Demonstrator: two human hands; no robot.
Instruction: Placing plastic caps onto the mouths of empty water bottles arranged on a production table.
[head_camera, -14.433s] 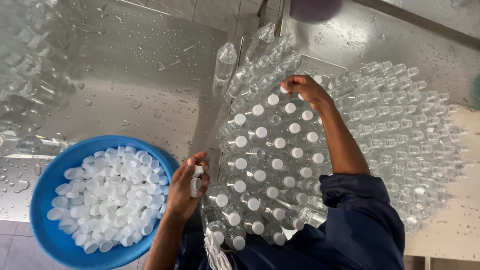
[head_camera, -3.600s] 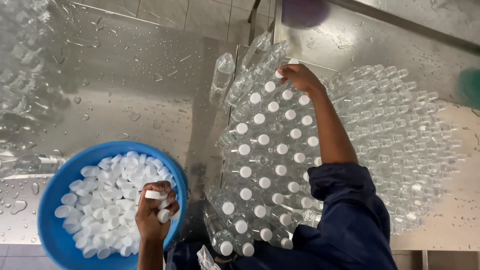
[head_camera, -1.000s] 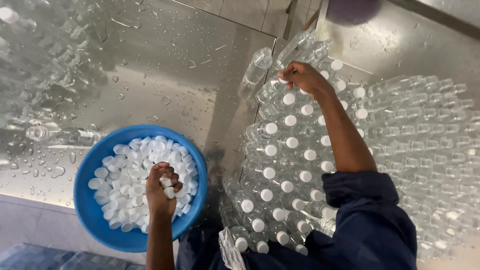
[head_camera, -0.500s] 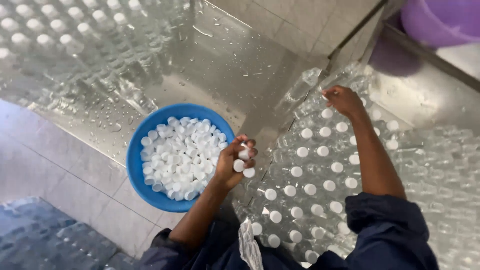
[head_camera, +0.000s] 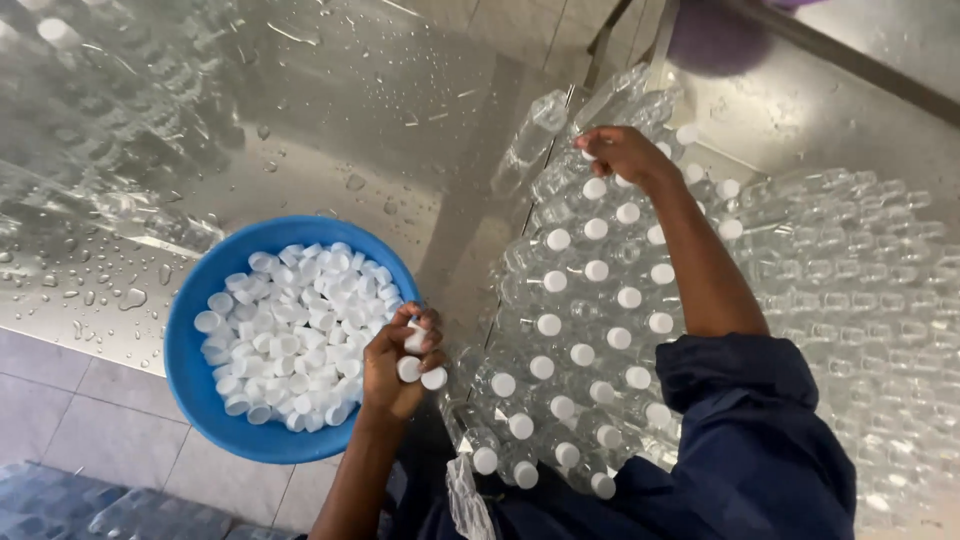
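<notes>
Left hand drawn back beside blue bowl, clutching white caps (several) — right hand gripping a bottle

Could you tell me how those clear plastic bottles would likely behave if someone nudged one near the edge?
The clear bottles look empty and thin-walled, so probably light and easily tipped. Packed upright against each other, inner ones likely stay propped. The steel counter is beaded with water, so an edge bottle might slide.

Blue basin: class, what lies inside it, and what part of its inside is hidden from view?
The blue basin holds a heap of loose white caps. Its floor cannot be seen beneath them, and the left hand, holding a few caps, covers its right rim.
</notes>
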